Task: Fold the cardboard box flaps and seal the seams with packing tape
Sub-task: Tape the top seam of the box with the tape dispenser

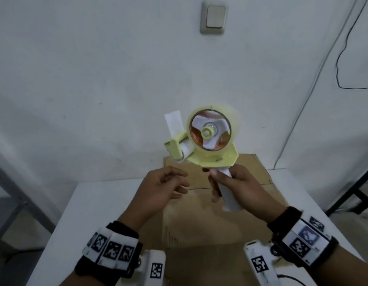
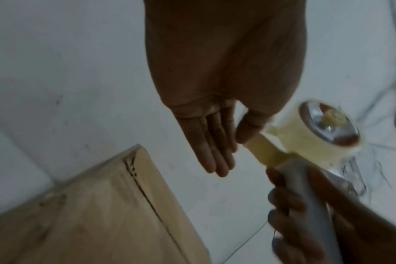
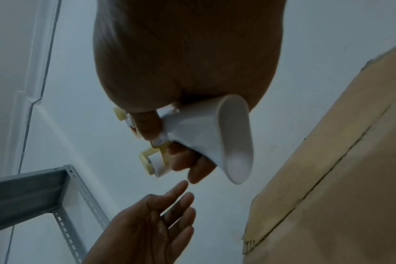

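A yellow tape dispenser (image 1: 210, 139) with a clear tape roll is held up in the air above the cardboard box (image 1: 230, 201). My right hand (image 1: 226, 182) grips its white handle (image 3: 213, 135), with the roll at the top. A loose strip of tape (image 1: 173, 122) sticks up from the roller at the dispenser's left. My left hand (image 1: 168, 186) hovers empty just left of the handle, fingers straight and relaxed (image 2: 215, 146). The box lies on the white table (image 1: 96, 203), its top flaps folded flat with a seam (image 2: 151, 200) showing between them.
A white wall with a light switch (image 1: 213, 17) stands behind the table. A black cable (image 1: 342, 58) hangs at the right. A grey metal shelf frame (image 3: 45, 187) stands at the left, and a dark frame leg (image 1: 352, 186) at the right.
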